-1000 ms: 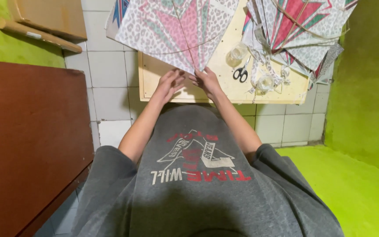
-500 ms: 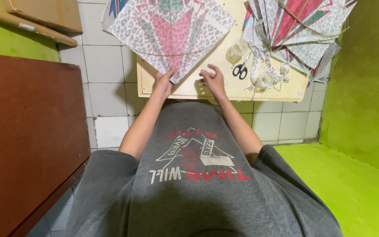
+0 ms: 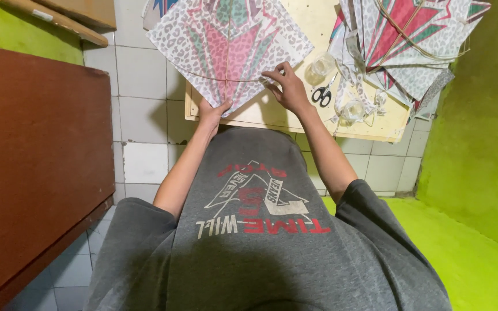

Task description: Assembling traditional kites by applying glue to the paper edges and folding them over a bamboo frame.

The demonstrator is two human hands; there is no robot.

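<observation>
A diamond-shaped paper kite (image 3: pixel 229 49) with a leopard print and pink and green stripes lies on a pale wooden board (image 3: pixel 286 115). My left hand (image 3: pixel 213 112) pinches the kite's bottom corner. Over at the kite's lower right edge, my right hand (image 3: pixel 286 86) has its fingertips on the paper. Thin sticks cross the kite's face. My grey printed shirt fills the lower part of the view.
A stack of similar kites (image 3: pixel 410 40) lies at the board's right end. Black-handled scissors (image 3: pixel 322 94) and clear tape rolls (image 3: pixel 320 66) sit beside my right hand. A dark brown table (image 3: pixel 36 155) stands to the left. The floor is white tile, the walls green.
My hands have spread apart along the kite's lower edges; the left stays at the bottom corner, the right has shifted up the right edge. The kite has shifted a little.
</observation>
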